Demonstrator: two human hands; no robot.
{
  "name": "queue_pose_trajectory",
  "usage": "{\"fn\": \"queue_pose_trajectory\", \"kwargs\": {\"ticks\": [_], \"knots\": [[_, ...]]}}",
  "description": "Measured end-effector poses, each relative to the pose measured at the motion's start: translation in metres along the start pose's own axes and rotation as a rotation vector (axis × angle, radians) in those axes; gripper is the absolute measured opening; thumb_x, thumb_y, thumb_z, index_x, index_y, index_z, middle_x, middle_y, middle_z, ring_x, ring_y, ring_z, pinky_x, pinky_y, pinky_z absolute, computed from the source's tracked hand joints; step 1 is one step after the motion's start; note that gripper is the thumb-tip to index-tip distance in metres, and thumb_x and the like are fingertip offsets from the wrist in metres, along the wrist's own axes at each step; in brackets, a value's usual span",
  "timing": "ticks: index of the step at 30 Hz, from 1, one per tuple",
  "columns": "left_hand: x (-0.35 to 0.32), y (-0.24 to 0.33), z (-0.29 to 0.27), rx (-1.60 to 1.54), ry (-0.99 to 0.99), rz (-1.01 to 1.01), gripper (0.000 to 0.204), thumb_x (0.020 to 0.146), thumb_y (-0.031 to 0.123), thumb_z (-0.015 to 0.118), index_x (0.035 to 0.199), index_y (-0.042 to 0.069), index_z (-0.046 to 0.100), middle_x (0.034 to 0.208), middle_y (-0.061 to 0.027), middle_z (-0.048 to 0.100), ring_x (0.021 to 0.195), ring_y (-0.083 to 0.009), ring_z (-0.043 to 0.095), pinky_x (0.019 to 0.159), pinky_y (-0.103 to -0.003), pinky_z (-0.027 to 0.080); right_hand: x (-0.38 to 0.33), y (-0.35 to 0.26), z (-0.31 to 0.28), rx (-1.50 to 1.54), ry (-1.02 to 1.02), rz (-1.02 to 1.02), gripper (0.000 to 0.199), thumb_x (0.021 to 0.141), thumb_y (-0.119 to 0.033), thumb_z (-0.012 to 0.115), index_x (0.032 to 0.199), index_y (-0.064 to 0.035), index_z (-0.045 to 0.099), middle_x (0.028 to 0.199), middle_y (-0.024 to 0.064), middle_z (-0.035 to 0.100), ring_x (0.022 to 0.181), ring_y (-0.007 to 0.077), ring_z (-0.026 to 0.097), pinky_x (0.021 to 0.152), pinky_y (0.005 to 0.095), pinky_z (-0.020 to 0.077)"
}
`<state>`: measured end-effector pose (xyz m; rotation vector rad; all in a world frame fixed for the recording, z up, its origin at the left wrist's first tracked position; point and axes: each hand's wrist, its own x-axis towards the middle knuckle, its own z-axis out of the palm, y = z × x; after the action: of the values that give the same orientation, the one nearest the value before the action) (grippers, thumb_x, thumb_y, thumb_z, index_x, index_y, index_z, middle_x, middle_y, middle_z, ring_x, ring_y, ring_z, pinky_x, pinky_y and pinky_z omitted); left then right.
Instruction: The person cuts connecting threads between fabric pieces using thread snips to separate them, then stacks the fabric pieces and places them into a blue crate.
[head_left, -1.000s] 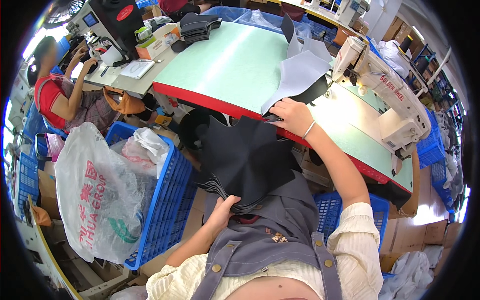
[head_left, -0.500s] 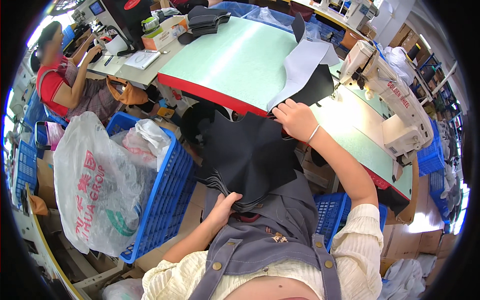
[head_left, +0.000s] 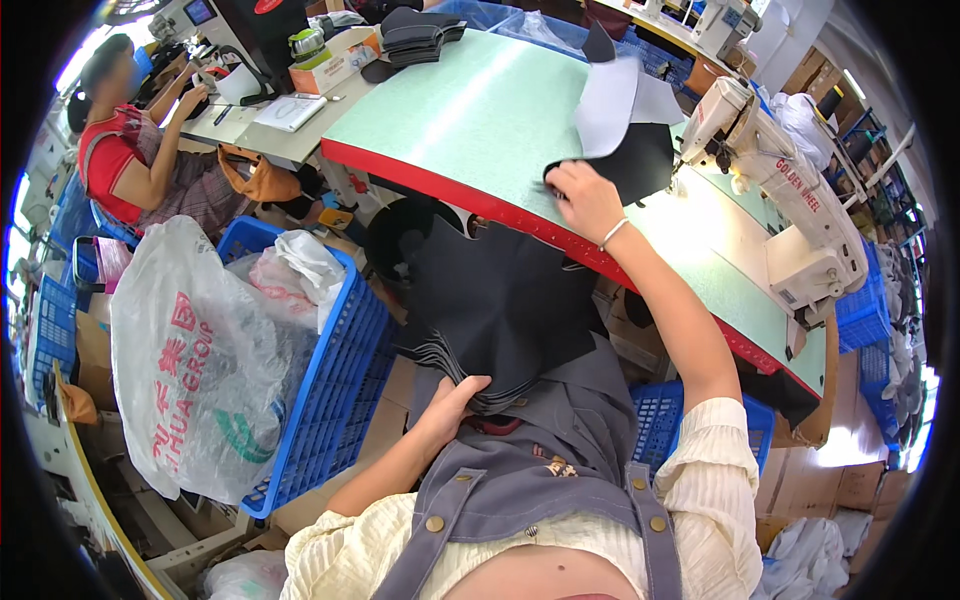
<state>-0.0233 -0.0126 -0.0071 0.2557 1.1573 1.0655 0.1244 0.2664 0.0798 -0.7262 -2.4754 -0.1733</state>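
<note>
We held the pile of black pieces (head_left: 500,300) on our lap, and our left grip (head_left: 450,405) was clenched on its near edge, thumb on top. Our right grip (head_left: 585,195) was up at the red edge of the bench (head_left: 450,120), with bent fingers on the end of one black sheet (head_left: 645,165). We could not tell if they pinched it or just touched it. That sheet lay flat beside the white sewing machine (head_left: 790,185), partly under a pale grey piece (head_left: 605,105). We guessed the work was partway along: one sheet was up on the bench, but lots were left in the pile. We could not see any stitches, so we could not say how many were finished.
</note>
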Motion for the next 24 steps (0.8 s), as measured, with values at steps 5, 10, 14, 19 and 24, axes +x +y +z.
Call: {"fn": "queue_pose_trajectory", "kwargs": {"ticks": [5,10,14,19,24], "knots": [[0.006,-0.003,-0.013,-0.007,-0.047,0.044,0.059,0.078,0.027,0.065,0.120,-0.007,0.042,0.110,-0.0140,0.056,0.100,-0.0203,0.056,0.085,-0.034,0.045,0.023,-0.069,-0.033,0.069,0.143,-0.193,0.013,0.067,-0.005,0.055,0.080,-0.0077,0.055,0.081,0.0077,0.055,0.077,0.0275,0.054,0.063,0.0354,0.0472],[0.015,-0.012,-0.024,-0.015,-0.173,0.059,0.056,0.081,0.032,0.066,0.118,-0.006,0.047,0.111,-0.0132,0.057,0.100,-0.0182,0.055,0.084,-0.032,0.046,-0.090,-0.138,-0.001,0.366,-0.284,-0.481,0.008,0.068,-0.012,0.058,0.075,-0.0097,0.056,0.071,0.0024,0.053,0.075,0.0181,0.056,0.053,0.0292,0.0470],[0.014,-0.014,-0.029,0.063,-0.287,0.145,0.063,0.081,0.041,0.066,0.119,-0.006,0.048,0.111,-0.0115,0.057,0.099,-0.0160,0.054,0.084,-0.031,0.045,-0.108,-0.136,-0.002,0.627,-0.394,-0.179,0.018,0.065,-0.007,0.063,0.082,-0.0116,0.062,0.072,0.0044,0.058,0.075,0.0226,0.058,0.061,0.0337,0.0482],[0.016,-0.014,-0.027,0.138,-0.251,0.185,0.063,0.080,0.039,0.067,0.120,-0.005,0.045,0.111,-0.0111,0.055,0.102,-0.0168,0.053,0.089,-0.031,0.042,-0.101,-0.137,-0.009,0.724,-0.515,-0.221,0.023,0.066,-0.010,0.063,0.089,-0.0074,0.064,0.073,0.0077,0.061,0.072,0.0265,0.058,0.065,0.0359,0.0485],[0.015,-0.005,-0.014,0.081,-0.147,0.116,0.054,0.079,0.020,0.064,0.124,0.002,0.042,0.114,-0.0079,0.053,0.105,-0.0153,0.052,0.089,-0.029,0.042,-0.096,-0.133,0.012,1.187,-0.484,0.292,0.020,0.075,-0.006,0.051,0.091,-0.0002,0.060,0.076,0.0127,0.066,0.075,0.0260,0.065,0.071,0.0321,0.0493]]}}
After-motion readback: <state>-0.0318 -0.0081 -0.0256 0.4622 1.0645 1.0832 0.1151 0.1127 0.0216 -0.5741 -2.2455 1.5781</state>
